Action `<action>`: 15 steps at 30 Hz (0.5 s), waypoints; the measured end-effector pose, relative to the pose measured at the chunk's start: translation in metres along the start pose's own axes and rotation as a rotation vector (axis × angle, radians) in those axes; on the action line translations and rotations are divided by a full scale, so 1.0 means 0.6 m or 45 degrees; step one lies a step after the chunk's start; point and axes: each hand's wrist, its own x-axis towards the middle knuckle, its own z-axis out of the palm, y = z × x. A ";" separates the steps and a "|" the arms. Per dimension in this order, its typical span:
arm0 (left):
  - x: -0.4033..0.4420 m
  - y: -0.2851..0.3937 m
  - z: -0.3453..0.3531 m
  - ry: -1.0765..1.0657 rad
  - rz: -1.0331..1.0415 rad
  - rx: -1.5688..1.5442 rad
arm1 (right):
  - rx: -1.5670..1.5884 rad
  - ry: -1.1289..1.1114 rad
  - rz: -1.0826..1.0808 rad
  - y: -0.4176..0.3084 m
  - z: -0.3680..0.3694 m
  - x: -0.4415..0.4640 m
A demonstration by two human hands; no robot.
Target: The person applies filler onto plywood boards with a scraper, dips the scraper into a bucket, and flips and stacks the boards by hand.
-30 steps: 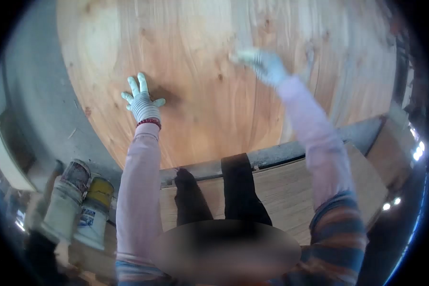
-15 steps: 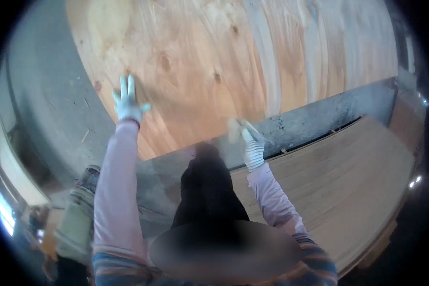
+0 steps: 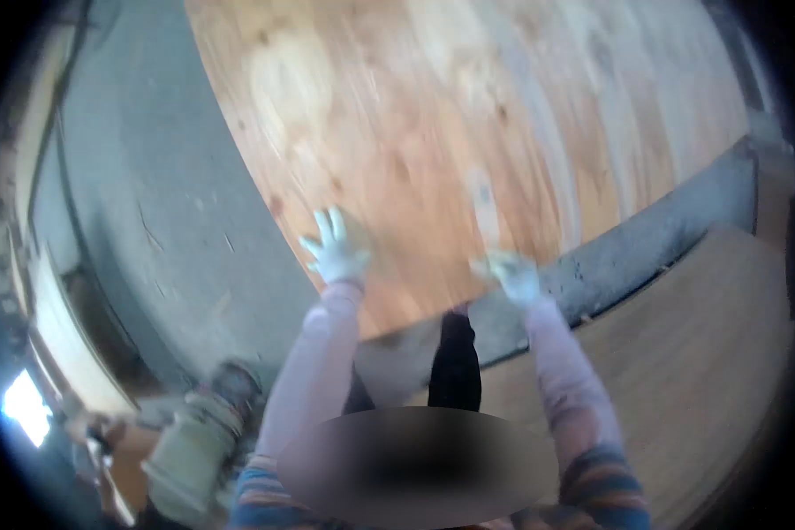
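Note:
A large plywood sheet (image 3: 406,177) with knots and pale patches fills the upper middle of the view. My left hand (image 3: 336,249), in a light glove, rests with fingers spread near the sheet's lower left corner. Over the sheet's lower edge is my right hand (image 3: 511,272), also gloved and blurred. Its fingers are drawn together around something light and thin that I cannot make out.
Grey floor (image 3: 177,194) with thin scraps lies to the left. Another wooden board (image 3: 662,344) is at the lower right. Containers (image 3: 194,450) stand at the lower left, near a long pale panel (image 3: 75,336). My dark-clad leg (image 3: 455,367) is below the sheet.
The view has shifted and turned, so the sheet appears tilted and further right. My right hand came down from over the sheet to its near edge. My left hand stays spread near the corner.

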 end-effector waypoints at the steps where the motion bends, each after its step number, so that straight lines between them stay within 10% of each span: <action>1: -0.011 -0.001 -0.025 -0.072 0.002 -0.133 | -0.655 0.247 0.293 -0.018 0.035 -0.074; 4: 0.002 -0.069 -0.028 0.042 0.577 0.337 | -0.703 0.547 0.237 0.094 0.113 -0.308; 9: 0.000 -0.169 -0.150 -0.034 0.773 0.332 | 0.679 0.993 0.133 0.156 0.327 -0.585; 15: -0.440 0.087 -0.066 -0.560 1.668 0.386 | 1.994 0.792 -0.861 -0.018 0.522 -0.871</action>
